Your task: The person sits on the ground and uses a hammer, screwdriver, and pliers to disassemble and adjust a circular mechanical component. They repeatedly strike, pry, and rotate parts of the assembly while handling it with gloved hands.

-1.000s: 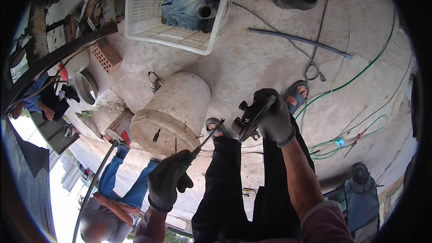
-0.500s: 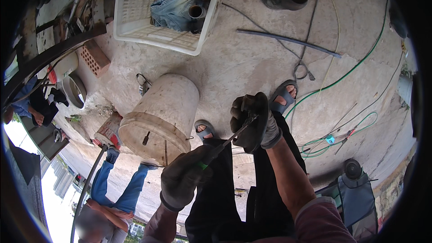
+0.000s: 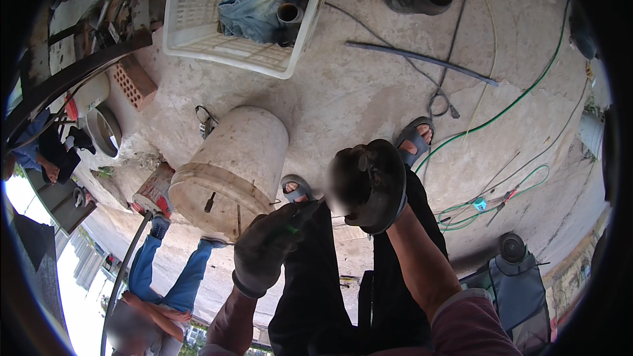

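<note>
My left hand [image 3: 267, 254], gloved: closed round a green-handled tool [image 3: 293, 223], likely a screwdriver. My right hand [image 3: 369, 188], gloved: gripping a blurred dark part. Pale bucket [image 3: 231, 168] nearby.

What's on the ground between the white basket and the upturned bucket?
Nothing: in the head view, the stretch of concrete floor between the white basket and the upturned bucket is bare.

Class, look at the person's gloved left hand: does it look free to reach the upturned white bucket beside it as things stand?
Probably not freely. The bucket lies close, with nothing between, but the left hand is closed round a green-handled tool aimed at the dark part in the right hand, so its fingers are occupied.
</note>
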A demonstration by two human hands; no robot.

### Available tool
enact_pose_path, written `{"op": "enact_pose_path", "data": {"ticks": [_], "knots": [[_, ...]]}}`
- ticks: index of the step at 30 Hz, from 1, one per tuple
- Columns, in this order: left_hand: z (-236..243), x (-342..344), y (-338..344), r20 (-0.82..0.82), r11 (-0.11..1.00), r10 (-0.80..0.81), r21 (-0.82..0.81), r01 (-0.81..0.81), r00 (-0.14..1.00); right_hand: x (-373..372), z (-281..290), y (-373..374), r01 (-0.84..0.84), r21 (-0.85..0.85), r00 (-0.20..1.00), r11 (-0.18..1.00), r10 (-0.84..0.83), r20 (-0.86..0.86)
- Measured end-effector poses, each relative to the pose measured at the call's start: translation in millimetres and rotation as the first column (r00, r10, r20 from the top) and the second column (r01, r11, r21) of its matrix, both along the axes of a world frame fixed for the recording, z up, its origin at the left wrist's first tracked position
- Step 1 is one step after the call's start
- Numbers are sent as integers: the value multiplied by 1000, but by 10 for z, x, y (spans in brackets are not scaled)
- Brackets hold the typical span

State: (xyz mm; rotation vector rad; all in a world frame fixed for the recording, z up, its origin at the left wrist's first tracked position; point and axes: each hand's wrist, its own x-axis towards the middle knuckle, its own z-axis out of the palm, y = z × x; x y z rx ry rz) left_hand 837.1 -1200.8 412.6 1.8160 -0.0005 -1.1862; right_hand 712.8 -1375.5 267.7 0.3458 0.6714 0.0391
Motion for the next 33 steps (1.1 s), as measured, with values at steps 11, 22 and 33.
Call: {"op": "enact_pose_path", "data": {"ticks": [11,22,33], "knots": [[178,-126,-228,-49,998,60,19,-59,997,61,-46,55,82,-227,994,970,-63,89],[423,-150,75,-24,983,183,35,-182,983,45,-303,65,195,-294,973,936,-148,175],[422,-190,581,-342,907,388,-25,-421,856,8,-184,322,32,-256,998,966,-20,52]]}}
